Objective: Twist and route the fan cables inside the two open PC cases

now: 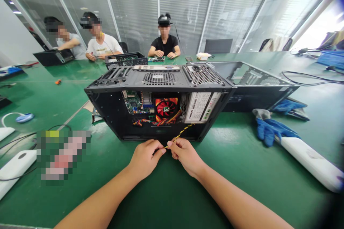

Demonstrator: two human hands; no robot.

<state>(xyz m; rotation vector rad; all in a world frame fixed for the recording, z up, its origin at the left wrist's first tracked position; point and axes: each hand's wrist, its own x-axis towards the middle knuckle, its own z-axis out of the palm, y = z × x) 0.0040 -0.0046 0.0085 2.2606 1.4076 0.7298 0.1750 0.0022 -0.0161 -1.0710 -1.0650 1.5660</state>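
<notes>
A black computer case with its side open faces me on the green table. Inside it are a circuit board, a red fan and a white-labelled power supply. From below the power supply runs a twisted yellow-and-black cable out to my fingers. My left hand pinches the cable near its end, and my right hand pinches it just to the right. Both hands are in front of the case's lower edge. The cable's tip is hidden between the fingers.
Another open case stands behind on the right. Blue gloves and a white power bank-like block lie at the right. Cables and another white block are at the left. Several people sit across the table with computer parts.
</notes>
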